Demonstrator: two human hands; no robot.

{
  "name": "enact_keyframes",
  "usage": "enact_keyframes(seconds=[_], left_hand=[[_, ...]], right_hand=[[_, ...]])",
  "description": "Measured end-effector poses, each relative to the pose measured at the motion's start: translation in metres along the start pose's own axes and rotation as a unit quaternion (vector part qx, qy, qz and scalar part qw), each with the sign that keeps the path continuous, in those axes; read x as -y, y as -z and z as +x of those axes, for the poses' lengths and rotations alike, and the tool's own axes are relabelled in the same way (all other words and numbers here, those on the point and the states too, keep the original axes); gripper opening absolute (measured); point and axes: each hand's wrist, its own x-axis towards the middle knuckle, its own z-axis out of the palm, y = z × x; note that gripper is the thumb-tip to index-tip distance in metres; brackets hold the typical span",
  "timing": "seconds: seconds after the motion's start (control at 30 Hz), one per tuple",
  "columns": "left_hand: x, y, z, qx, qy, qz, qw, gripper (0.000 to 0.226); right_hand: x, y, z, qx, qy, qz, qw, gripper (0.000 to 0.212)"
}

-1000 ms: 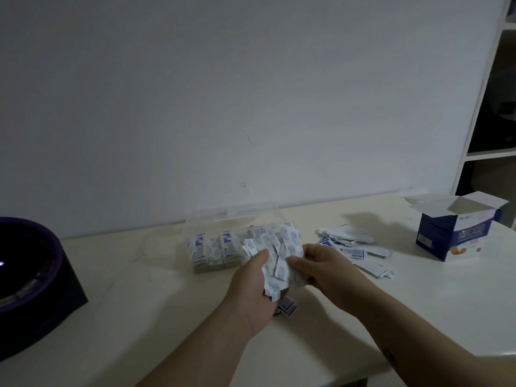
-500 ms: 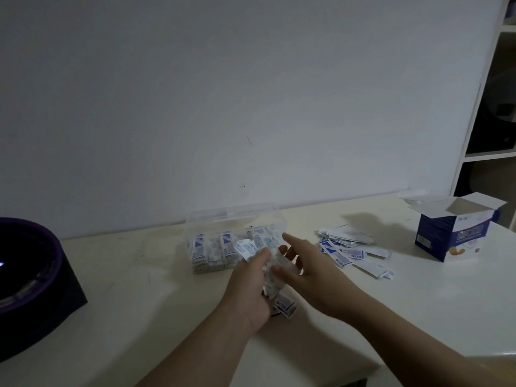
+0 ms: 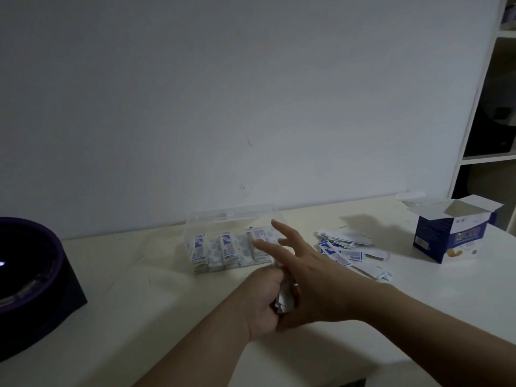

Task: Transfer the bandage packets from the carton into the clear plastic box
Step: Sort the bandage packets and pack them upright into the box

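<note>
Roughly midway, I judge. A small stack of bandage packets (image 3: 283, 300) is in hand toward the counter's (image 3: 139, 303) front edge. Rows (image 3: 223, 251) already stand in the clear plastic box (image 3: 231, 217) near the back edge. A loose pile (image 3: 344, 248) lies right of it, and the carton (image 3: 452, 237) stands open by the right edge. The left grip (image 3: 261, 301) curls round the stack. The right grip (image 3: 305, 272), fingers spread wide, holds nothing above it.
</note>
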Motion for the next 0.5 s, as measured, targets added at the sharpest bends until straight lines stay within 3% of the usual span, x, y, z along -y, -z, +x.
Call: enact_keyframes(seconds=[0.17, 0.37, 0.5], left_hand=[[0.0018, -0.0021, -0.0034, 0.052, -0.022, 0.078, 0.995, 0.026], [0.0052, -0.0036, -0.0018, -0.013, -0.044, 0.149, 0.988, 0.019], [-0.0011, -0.0016, -0.0052, -0.012, -0.047, 0.19, 0.981, 0.015]], right_hand=[[-0.0059, 0.0012, -0.0078, -0.019, 0.001, 0.024, 1.0, 0.079], [-0.0055, -0.0018, -0.0093, -0.021, -0.016, 0.033, 0.999, 0.08], [-0.0008, 0.0019, -0.0061, -0.035, -0.009, 0.032, 0.999, 0.076]])
